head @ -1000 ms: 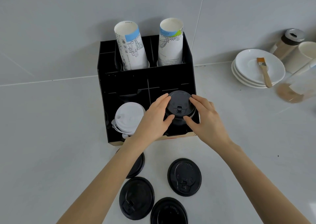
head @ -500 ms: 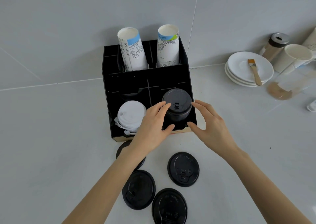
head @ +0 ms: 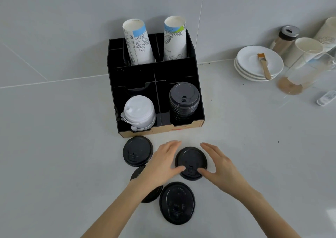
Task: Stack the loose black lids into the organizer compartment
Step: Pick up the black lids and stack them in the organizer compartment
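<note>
both hands, left hand point(head: 163, 162) and right hand point(head: 221, 165), spread open around the loose black lid point(head: 190, 162) on the table point(head: 54, 147) just before the organizer point(head: 156, 85), thumbs touching its near rim, nothing gripped yet — pinch opposite edges, lift level, seat it squarely on the black stack point(head: 184, 101) at the front right.

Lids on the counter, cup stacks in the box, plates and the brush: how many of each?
Loose black lids on the counter: 4
Paper cup stacks in the box: 2
White plates: 3
Brush: 1
Total: 10
</note>
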`<state>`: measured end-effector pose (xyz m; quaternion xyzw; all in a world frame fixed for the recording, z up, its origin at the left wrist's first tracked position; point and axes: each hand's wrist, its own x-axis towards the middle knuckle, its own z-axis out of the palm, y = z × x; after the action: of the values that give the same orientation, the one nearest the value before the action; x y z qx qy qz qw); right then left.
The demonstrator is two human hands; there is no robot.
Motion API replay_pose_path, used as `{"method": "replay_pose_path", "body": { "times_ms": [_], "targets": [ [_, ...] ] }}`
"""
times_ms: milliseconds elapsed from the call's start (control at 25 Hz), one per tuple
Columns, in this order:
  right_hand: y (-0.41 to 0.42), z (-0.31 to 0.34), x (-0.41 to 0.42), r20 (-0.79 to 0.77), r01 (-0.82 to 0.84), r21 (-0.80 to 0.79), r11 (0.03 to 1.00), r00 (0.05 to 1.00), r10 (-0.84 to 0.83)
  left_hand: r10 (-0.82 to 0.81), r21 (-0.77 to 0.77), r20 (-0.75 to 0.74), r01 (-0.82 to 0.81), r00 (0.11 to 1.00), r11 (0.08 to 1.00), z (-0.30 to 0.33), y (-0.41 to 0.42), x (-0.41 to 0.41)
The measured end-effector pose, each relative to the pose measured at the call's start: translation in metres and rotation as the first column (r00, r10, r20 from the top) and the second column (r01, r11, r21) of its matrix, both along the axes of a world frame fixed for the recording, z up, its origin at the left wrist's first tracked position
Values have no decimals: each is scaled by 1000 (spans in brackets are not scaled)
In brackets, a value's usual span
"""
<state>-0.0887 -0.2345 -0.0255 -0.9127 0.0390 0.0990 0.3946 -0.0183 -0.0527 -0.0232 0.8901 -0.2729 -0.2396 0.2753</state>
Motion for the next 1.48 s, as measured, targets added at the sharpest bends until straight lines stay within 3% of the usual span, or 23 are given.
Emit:
{"method": "replay_pose_path", "body": {
  "times_ms": [120,560,840,1120,1480],
  "targets": [
    [5,-7,-6,-29,-14,0,1000,999,14,-8,23,-66,9,998,1000,-9,1,-9],
    [12,-17,-10,4,-4,30,1000,1000,4,-8,43,9,8,1000,999,-15,0,-12],
    [6,-2,-6,90,15,71,997,996,-22,59,-112,3,-58,998,992,-2,2,-10],
    [-3,35,17,242,-3,100,995,970,-22,111,-249,111,-80,988,965,34,4,13],
    [-16,69,73,351,-42,44,998,936,24,171,-304,185,-109,968,946,66,-10,63]
  ]
}}
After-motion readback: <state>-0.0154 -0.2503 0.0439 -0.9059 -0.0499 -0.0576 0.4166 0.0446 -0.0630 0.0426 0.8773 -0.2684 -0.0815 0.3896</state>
